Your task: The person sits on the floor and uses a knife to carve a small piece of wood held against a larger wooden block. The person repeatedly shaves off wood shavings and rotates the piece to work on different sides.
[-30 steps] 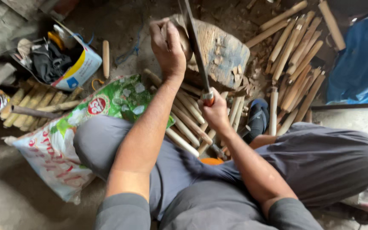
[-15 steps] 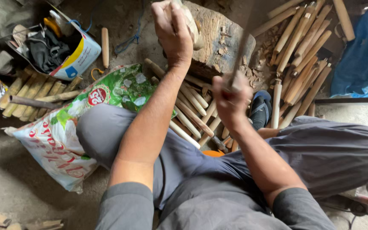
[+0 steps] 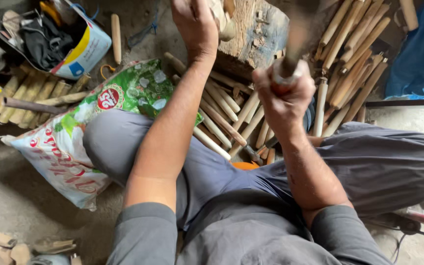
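Since the earlier frame the right hand (image 3: pixel 284 93) has lifted higher and nearer the camera, and the long dark blade (image 3: pixel 298 34) it swings has gone from a sharp line to a blurred streak, so its edge and tip are hard to make out; that hand is clamped in a fist round the reddish-brown tool handle (image 3: pixel 285 73), only a short stub of which shows above the knuckles. At the top edge the left hand (image 3: pixel 197 24) is closed round a pale whittled piece of wood (image 3: pixel 224 19), pressing it down on the rough weathered wooden chopping block (image 3: pixel 256 37); the fingertips and the upper end of the piece are cut off by the frame, and the far side of the block is out of sight too. One block, one blade and one held piece can be counted, while the pale round wooden sticks (image 3: pixel 222 110) lying between the knees and fanned to the right of the block are too many and too overlapped to count, well over a dozen. Beside the left knee lies one green-and-white printed plastic sack (image 3: pixel 69 142), partly under the grey trousers (image 3: pixel 123 147), and one open white, yellow and blue carton (image 3: pixel 82 49) of dark rags sits at upper left, its contents indistinct
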